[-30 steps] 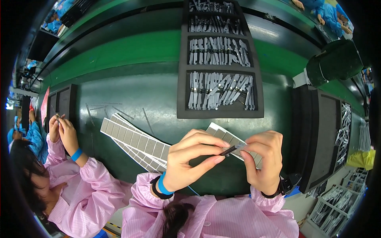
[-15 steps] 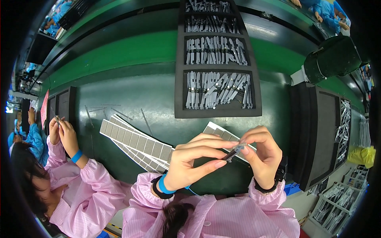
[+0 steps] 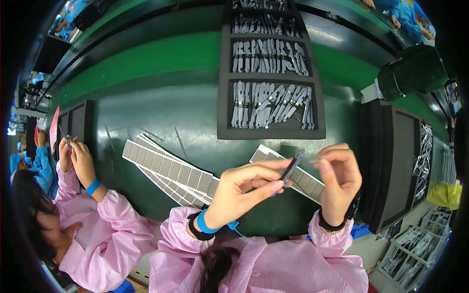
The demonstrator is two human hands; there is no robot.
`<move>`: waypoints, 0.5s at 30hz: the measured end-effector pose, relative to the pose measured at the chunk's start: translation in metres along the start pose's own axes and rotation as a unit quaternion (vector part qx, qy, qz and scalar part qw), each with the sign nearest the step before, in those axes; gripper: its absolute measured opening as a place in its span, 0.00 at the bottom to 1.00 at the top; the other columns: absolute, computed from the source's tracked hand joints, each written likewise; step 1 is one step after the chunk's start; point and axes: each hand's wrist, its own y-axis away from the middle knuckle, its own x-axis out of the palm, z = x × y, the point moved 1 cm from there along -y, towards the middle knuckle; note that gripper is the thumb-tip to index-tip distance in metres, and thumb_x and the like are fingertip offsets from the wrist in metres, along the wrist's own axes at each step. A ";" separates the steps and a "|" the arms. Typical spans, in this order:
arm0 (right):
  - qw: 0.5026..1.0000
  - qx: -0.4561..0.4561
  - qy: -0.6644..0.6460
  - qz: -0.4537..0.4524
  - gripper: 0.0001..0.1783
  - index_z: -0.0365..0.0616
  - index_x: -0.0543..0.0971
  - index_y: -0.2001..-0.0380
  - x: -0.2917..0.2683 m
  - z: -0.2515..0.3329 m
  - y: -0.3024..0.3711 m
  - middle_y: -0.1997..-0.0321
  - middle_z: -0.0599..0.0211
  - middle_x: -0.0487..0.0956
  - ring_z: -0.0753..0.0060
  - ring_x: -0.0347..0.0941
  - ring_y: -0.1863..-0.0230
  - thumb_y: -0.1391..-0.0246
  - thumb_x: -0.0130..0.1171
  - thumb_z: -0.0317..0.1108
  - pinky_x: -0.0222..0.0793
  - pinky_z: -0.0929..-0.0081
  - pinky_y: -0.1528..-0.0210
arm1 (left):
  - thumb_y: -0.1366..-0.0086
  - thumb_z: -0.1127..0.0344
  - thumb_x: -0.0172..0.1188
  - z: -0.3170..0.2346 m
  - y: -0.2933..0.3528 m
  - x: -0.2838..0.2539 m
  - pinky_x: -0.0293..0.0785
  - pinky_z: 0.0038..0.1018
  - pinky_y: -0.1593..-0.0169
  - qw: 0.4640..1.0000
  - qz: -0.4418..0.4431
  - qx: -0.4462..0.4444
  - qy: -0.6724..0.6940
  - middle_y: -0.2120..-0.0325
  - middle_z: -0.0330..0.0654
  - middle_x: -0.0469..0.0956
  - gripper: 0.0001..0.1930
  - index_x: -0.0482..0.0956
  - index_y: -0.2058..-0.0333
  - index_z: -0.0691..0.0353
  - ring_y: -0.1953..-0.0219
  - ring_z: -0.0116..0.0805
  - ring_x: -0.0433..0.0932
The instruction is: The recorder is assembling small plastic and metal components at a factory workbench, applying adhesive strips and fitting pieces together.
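My left hand (image 3: 246,188) pinches a slim dark grey strip-shaped part (image 3: 292,167) between thumb and fingers, its upper end tilted to the right. Just right of the part, the thumb and index finger of my right hand (image 3: 339,178) close on a small, thin, translucent piece (image 3: 314,160), which looks like a bit of film. A white sheet with grey rectangular stickers (image 3: 309,184) lies partly hidden beneath my hands. More sticker sheets (image 3: 171,165) overlap one another left of my left hand.
Beyond my hands, a black foam tray (image 3: 271,134) holds rows of grey strip parts (image 3: 249,105). Stacked black trays (image 3: 386,166) stand at right, beneath a dark cylindrical device (image 3: 413,72). Loose thin strips (image 3: 181,143) lie left. A co-worker's hands (image 3: 78,158) hold a small part.
My hands have drawn apart: the right moved rightward and away from the part with the translucent piece. The dark part in my left hand has turned more upright.
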 end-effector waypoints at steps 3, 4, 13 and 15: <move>0.995 0.025 -0.099 0.017 0.07 0.37 0.70 0.70 -0.002 0.012 -0.002 0.67 0.62 0.71 0.72 0.67 0.64 0.55 0.55 0.19 0.61 0.76 0.57 | 0.39 0.77 0.49 -0.002 0.000 -0.002 0.75 0.26 0.64 0.995 0.005 -0.092 0.047 0.67 0.53 0.77 0.06 0.70 0.63 0.71 0.70 0.32 0.77; 0.995 0.028 -0.098 0.019 0.07 0.37 0.70 0.70 -0.002 0.012 -0.001 0.67 0.62 0.71 0.72 0.67 0.64 0.55 0.55 0.19 0.61 0.76 0.57 | 0.39 0.77 0.49 -0.003 -0.001 -0.003 0.75 0.26 0.64 0.994 0.003 -0.093 0.050 0.67 0.53 0.77 0.06 0.70 0.63 0.71 0.70 0.32 0.77; 0.986 0.057 -0.025 0.157 0.08 0.39 0.71 0.70 0.010 0.006 0.001 0.66 0.62 0.71 0.72 0.67 0.62 0.55 0.56 0.21 0.60 0.74 0.55 | 0.38 0.73 0.51 -0.001 0.001 -0.006 0.73 0.20 0.67 0.995 0.022 -0.102 0.011 0.71 0.44 0.78 0.07 0.70 0.62 0.69 0.72 0.23 0.75; 0.985 0.056 -0.018 0.161 0.07 0.39 0.70 0.69 0.010 0.005 0.002 0.66 0.62 0.71 0.72 0.67 0.62 0.54 0.56 0.21 0.60 0.75 0.55 | 0.37 0.74 0.49 -0.002 0.001 -0.004 0.75 0.21 0.64 0.992 0.027 -0.109 0.058 0.68 0.46 0.78 0.08 0.68 0.60 0.70 0.71 0.24 0.76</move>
